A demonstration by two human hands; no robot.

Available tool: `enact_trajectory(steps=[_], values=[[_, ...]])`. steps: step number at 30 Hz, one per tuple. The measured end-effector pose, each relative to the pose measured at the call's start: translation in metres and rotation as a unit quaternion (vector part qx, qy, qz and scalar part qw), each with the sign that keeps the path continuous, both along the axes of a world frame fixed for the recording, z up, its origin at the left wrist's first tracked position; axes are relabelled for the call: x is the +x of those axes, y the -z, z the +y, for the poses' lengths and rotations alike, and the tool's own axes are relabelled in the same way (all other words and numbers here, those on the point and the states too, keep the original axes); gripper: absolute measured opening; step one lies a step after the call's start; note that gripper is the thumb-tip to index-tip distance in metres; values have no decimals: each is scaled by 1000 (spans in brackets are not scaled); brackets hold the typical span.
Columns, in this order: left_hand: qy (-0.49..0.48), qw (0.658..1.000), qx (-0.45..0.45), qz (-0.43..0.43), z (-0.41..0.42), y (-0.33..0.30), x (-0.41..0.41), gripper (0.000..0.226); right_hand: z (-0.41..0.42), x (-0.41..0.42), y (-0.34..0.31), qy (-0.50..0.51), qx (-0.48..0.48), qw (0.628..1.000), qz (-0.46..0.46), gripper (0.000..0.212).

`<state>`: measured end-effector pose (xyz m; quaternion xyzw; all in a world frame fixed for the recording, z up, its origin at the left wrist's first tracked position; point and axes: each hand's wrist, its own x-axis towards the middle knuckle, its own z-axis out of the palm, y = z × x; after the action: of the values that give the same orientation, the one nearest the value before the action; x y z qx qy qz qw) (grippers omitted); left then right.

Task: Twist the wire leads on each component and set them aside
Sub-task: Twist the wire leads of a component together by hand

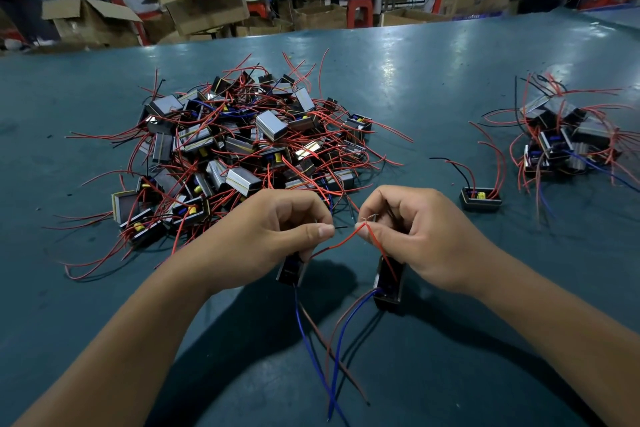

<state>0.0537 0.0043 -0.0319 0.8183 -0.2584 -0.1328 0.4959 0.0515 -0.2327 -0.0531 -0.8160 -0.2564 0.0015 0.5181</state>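
Note:
My left hand (273, 232) grips a small black component (290, 270) and pinches a thin black lead between thumb and forefinger. My right hand (415, 236) grips a second black component (389, 282) and pinches red wire leads (346, 240) at their bare tips. The red wires run between the two hands. Blue and brown leads (332, 350) hang down from both components over the green table (415, 73). A big heap of components with red wires (249, 146) lies just beyond my hands. A smaller pile of components (568, 142) sits at the right.
One lone component (481, 198) with red and black leads stands on the table between my right hand and the right pile. Past the table's far edge are cardboard boxes (204, 0), red stools and several seated people at benches.

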Motion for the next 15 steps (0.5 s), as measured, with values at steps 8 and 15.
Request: enact_trajectory(steps=[8, 15], values=[[-41, 999, -8, 9, 3, -5, 2, 14, 1, 1, -3, 5, 72, 993, 88, 10], [-48, 998, -32, 19, -8, -1, -1, 16, 12, -5, -2, 9, 160, 969, 189, 14]])
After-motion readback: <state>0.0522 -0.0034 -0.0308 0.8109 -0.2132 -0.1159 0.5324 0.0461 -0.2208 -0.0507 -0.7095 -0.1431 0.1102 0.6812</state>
